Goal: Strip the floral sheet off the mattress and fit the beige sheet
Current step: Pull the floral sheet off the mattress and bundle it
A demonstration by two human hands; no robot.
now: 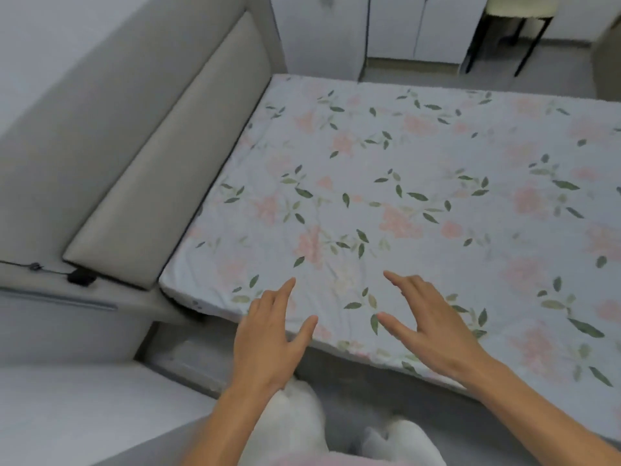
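Floral sheet [403, 203] is fully on the mattress, stretched flat w/ light creases, filling the centre and right of frame; its near edge runs diagonally from lower-centre-left down toward lower right, and the near corner [178, 290] sits at mid-left, just beside the grey padded headboard [151, 183]. Both hands hover over the near edge w/ nothing held. Left hand [268, 338] is at lower centre, fingers straight and spread, thumb out, pointing up-frame. Right hand [433, 327] is just right of it, fingers likewise extended and loose, pointing up-left. Can't tell if fingertips touch the cloth or float just above. Key relation: the corner lies up-left of the left hand, near it, so the left hand is clearly the closer one; the right hand is farther along the edge. Sheet's long axis looks to run from the headboard at left toward right of frame, so prob. peeling starts at that corner and goes rightward. Stripping not yet begun, by the look of it. Beige sheet not in view. Elsewhere: black cable and plug [79, 276] on the ledge at mid-left, white cabinets [386, 28] at top, dark-legged stool [510, 35] at upper right, person's feet in white socks [400, 442] at bottom.
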